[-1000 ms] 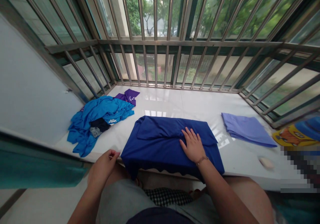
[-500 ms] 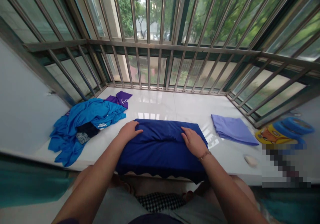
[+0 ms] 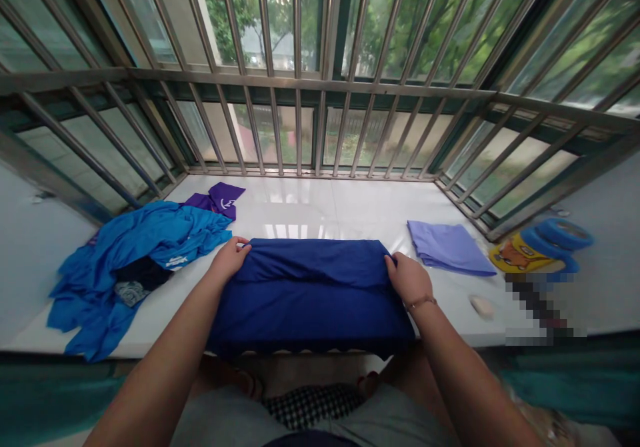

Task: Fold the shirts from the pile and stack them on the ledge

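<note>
A dark blue piece of cloth point(image 3: 315, 300), partly folded, lies across the white ledge point(image 3: 320, 200), its near edge hanging over the front. My left hand point(image 3: 231, 259) pinches its far left corner between thumb and fingers. At the far right corner, my right hand point(image 3: 409, 279) grips the cloth the same way, fingers partly hidden behind it. A few creases run across the middle of the fabric.
To the left lies a crumpled pile of bright blue clothing point(image 3: 135, 240) with a purple garment point(image 3: 225, 202) behind it. A folded lavender cloth point(image 3: 450, 247), a yellow and blue jug point(image 3: 543, 247) and a small pale object point(image 3: 481, 307) stand right. Metal window bars point(image 3: 300, 87) close off the back.
Both hands have moved outward from the top of the dark blue cloth to its far corners and closed on them. The upper layer looks smoother. The view has shifted slightly.
</note>
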The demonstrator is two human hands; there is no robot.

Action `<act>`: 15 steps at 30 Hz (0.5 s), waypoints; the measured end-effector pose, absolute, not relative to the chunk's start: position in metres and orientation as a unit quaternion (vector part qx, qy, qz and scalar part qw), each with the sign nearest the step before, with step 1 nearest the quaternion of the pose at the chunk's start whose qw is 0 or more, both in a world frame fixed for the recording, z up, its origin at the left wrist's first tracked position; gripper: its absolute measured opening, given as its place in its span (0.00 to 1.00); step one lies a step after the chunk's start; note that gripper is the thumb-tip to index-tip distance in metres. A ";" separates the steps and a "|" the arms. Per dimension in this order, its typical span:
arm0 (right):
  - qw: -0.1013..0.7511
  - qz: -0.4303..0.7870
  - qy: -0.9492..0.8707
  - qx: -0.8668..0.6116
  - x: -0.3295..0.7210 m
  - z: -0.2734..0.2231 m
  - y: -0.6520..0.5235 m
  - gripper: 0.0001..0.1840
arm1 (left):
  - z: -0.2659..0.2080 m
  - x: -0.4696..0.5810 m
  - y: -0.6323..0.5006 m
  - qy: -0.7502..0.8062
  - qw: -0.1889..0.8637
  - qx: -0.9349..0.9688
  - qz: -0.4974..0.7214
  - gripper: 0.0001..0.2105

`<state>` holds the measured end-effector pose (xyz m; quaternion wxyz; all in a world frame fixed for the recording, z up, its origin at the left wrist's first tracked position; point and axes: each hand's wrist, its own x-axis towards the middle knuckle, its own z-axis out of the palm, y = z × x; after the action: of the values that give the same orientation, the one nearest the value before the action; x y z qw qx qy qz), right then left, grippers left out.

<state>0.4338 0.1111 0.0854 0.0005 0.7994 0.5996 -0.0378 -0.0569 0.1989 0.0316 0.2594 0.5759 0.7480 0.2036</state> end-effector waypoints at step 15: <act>-0.025 -0.037 0.628 0.777 0.452 0.063 0.115 0.17 | 0.039 -0.082 0.186 0.705 0.099 0.678 0.184 0.19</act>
<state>0.4518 0.1155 0.0626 -0.0253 0.7767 0.6283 -0.0373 -0.0823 0.1864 0.0393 0.0993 0.6779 0.7047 0.1845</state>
